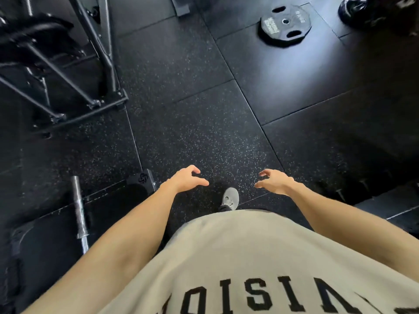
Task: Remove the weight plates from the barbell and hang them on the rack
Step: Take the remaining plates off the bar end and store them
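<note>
Btw plates — our left hand & right hand loosely curled, empty; next we walk to floor plate, then rack it.

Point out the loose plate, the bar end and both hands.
plate (285, 24): head view, flat top face by the hub
bar end (78, 205): head view, bare steel sleeve
left hand (184, 179): head view, back
right hand (275, 181): head view, back

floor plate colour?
Black, with pale lettering, lying flat on the floor; weight plate, head view.
</note>
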A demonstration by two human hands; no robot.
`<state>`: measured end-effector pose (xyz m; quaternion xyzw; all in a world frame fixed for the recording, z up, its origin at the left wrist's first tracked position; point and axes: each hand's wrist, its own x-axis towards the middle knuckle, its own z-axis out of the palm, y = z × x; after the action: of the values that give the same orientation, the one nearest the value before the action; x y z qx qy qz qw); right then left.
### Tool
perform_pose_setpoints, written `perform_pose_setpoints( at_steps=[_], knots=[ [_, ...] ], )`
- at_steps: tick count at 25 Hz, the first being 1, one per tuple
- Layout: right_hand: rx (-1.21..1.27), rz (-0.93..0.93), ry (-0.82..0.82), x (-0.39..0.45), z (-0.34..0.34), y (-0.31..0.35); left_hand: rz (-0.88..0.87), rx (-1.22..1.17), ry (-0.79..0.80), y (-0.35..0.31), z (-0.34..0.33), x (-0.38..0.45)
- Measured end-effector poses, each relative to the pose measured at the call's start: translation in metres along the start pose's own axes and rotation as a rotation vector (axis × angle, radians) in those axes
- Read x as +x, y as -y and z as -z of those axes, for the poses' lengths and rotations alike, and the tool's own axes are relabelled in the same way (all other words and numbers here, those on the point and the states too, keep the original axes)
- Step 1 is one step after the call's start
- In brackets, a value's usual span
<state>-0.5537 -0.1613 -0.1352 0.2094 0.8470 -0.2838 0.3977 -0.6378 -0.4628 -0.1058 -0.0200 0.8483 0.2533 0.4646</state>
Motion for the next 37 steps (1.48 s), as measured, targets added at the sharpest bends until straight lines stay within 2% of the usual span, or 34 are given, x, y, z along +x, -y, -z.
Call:
perform_pose_setpoints(
  at_steps=[5,12,15,18,24,27,33,37],
  knots=[
    [0.108,-0.025,-0.079,0.082,0.121,0.037,-0.029,0.068,0.037,-0.098,0.103,0.093],
    [0.229,-0.176,-0.095,0.216,0.265,0.046,-0.066,0.268,0.120,-0.252,0.228,0.280],
    [0.346,-0.248,-0.128,0.252,0.348,0.053,-0.143,0.371,0.184,-0.355,0.284,0.352],
    [0.471,-0.287,-0.248,0.278,0.430,0.053,-0.233,0.499,0.208,-0.463,0.324,0.416],
    [0.575,-0.358,-0.210,0.358,0.555,0.018,-0.312,0.635,0.288,-0.656,0.330,0.540],
    [0.608,-0.366,-0.205,0.403,0.635,-0.023,-0.326,0.677,0.287,-0.756,0.318,0.595],
    [0.713,-0.434,-0.297,0.449,0.809,-0.113,-0.444,0.725,0.314,-0.965,0.296,0.663],
    [0.785,-0.475,-0.306,0.486,0.883,-0.161,-0.500,0.782,0.362,-1.073,0.272,0.713]
  ],
)
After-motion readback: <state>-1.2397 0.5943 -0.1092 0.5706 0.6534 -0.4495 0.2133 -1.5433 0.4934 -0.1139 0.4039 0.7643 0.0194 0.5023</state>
